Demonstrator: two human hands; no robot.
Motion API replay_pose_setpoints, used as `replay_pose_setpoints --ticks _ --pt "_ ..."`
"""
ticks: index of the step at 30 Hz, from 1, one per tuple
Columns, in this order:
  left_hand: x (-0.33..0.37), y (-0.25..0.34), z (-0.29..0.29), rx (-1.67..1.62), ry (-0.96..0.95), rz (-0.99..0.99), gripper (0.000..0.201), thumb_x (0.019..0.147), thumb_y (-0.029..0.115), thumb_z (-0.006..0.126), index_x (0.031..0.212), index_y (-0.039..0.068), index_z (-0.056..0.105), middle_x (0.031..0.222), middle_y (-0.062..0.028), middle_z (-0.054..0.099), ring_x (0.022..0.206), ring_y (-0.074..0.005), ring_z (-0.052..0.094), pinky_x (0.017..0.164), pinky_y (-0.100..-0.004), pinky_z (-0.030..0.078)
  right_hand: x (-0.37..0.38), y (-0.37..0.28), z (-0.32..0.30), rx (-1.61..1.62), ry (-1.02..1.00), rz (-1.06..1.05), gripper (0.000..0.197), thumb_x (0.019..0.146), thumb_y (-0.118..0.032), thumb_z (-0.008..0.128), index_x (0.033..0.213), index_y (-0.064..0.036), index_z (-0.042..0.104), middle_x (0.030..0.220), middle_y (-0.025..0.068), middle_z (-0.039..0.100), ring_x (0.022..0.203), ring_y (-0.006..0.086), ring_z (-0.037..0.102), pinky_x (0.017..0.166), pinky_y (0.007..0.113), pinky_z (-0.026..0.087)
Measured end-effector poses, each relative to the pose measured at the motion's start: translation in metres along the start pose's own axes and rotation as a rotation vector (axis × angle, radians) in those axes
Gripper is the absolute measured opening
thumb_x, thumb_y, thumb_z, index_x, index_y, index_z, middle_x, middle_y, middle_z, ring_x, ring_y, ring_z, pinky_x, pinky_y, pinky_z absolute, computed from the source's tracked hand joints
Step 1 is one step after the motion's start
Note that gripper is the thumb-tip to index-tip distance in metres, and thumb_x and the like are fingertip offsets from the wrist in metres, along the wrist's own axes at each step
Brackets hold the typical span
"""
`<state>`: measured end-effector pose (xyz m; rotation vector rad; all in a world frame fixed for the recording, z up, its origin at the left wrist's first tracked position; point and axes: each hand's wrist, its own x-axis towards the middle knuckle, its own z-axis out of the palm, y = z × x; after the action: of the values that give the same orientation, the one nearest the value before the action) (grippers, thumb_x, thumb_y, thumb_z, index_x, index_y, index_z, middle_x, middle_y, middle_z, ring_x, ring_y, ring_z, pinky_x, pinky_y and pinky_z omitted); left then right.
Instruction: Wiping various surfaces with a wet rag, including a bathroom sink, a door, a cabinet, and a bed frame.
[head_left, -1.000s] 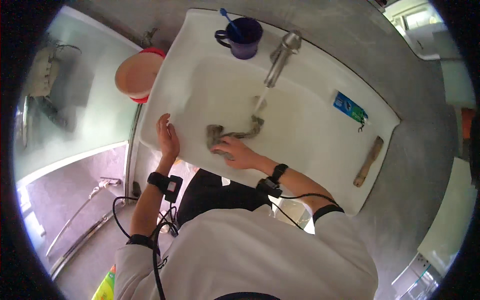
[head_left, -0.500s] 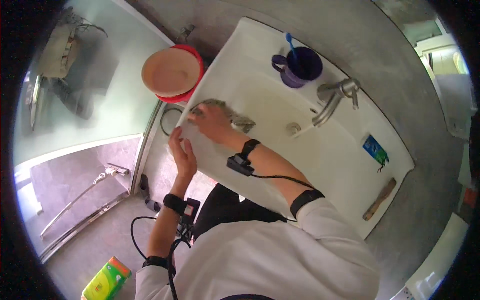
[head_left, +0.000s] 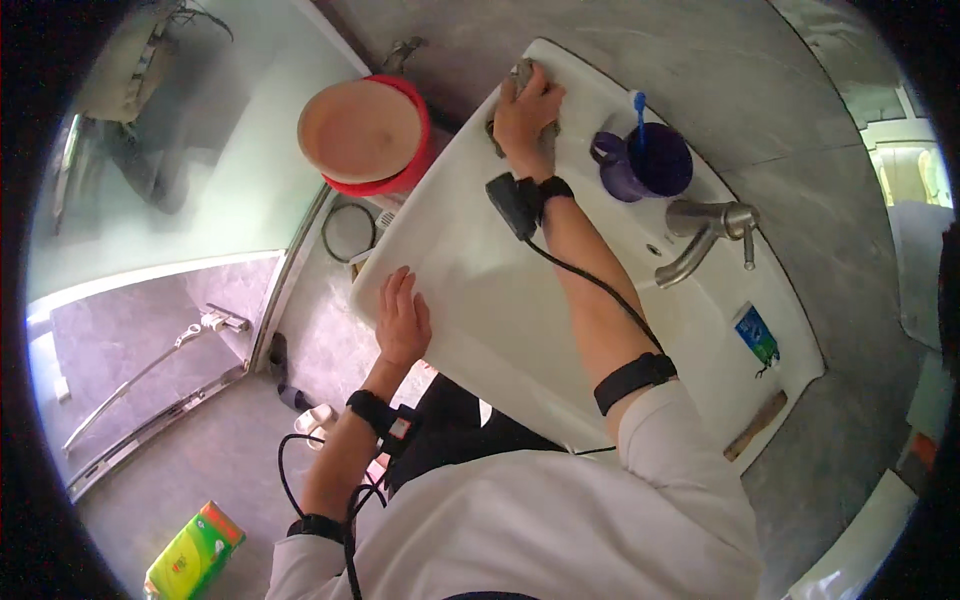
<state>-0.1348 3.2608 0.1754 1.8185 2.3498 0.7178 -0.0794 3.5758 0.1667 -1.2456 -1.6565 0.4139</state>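
Observation:
My right hand [head_left: 525, 125] presses a crumpled grey-green cloth [head_left: 548, 138] onto the far left corner of the white sink [head_left: 470, 280]. Parts of the cloth stick out around the fingers; the rest lies hidden under the palm. My left hand [head_left: 403, 325] rests with its fingers stretched out on the sink's near left edge and holds nothing. To the right of the cloth, a dark purple mug [head_left: 662, 165] stands on the back ledge with a blue toothbrush [head_left: 640, 105] in it.
A metal faucet [head_left: 700, 240] reaches over the basin. A blue-green packet [head_left: 756, 335] and a brown wooden-looking piece [head_left: 756, 425] lie on the right ledge. Left of the sink are stacked pink and red basins [head_left: 362, 132]. A green-yellow pack [head_left: 195, 550] sits on the floor.
My right hand has carried the cloth from the sink's left side up to the far corner. My left hand has shifted slightly right and nearer along the edge. The view has shifted a little.

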Motion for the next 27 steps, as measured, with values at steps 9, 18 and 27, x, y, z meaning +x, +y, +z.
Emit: replay_pose_setpoints --ticks 9,18,27 --pt "-0.008 -0.011 -0.007 -0.163 0.198 0.034 0.048 0.081 0.016 0.050 0.122 -0.001 0.033 0.127 -0.0228 0.038 0.117 -0.0423 0.034 0.098 -0.0492 0.027 -0.136 -0.082 -0.018 0.231 -0.497 -0.230 0.042 0.067 -0.012 0.060 0.109 -0.0197 0.057 0.108 0.0222 0.038 0.102 0.0375 0.036 0.090 0.046 0.029" --pt "-0.005 -0.010 -0.013 -0.339 0.390 -0.005 0.049 0.085 0.025 0.036 0.123 -0.004 0.026 0.131 -0.0264 0.024 0.121 -0.0401 0.025 0.101 -0.0471 0.020 -0.229 -0.099 -0.097 0.156 -0.976 -0.330 0.036 0.071 -0.020 0.057 0.107 -0.0209 0.059 0.111 0.0182 0.044 0.104 0.0354 0.041 0.089 0.045 0.033" --pt "0.005 0.035 0.002 -0.285 0.140 0.090 0.053 0.080 0.018 0.054 0.123 -0.002 0.031 0.131 -0.0268 0.027 0.121 -0.0406 0.026 0.100 -0.0487 0.021 -0.251 -0.042 -0.215 0.286 -1.084 -0.077 0.036 0.072 -0.017 0.055 0.108 -0.0157 0.059 0.101 0.0163 0.048 0.099 0.0324 0.046 0.086 0.042 0.037"
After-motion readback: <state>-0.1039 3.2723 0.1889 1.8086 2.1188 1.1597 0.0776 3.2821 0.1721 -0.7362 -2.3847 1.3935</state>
